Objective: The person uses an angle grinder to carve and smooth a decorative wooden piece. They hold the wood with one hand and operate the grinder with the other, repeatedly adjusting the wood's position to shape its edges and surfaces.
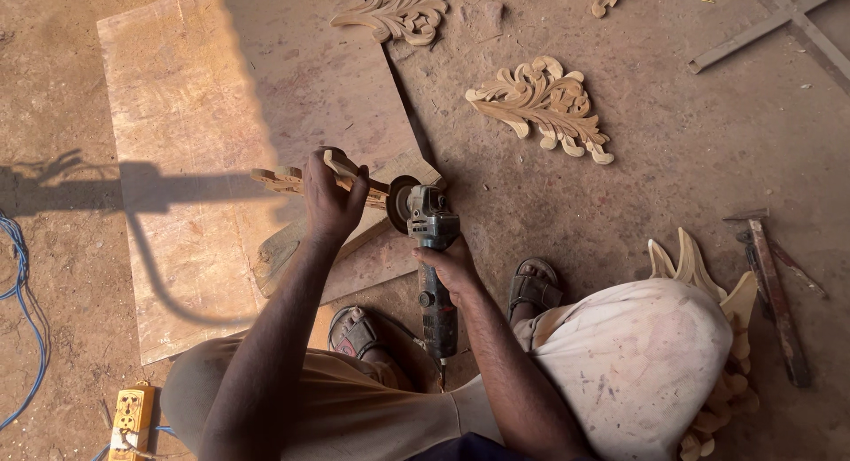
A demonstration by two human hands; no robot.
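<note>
My left hand (332,195) grips a carved wooden ornament piece (276,178), held level above a plywood board (212,124). My right hand (453,268) holds the body of a grey angle grinder (432,248). Its dark disc (401,202) sits against the right end of the carved piece. The grinder's handle runs back toward me between my knees.
A finished leaf carving (544,107) lies on the dirt floor to the right, two more at the top edge (398,14). A hammer (770,284) lies far right beside another carving (699,271) behind my knee. A yellow power strip (131,421) and blue cable (22,310) sit at left.
</note>
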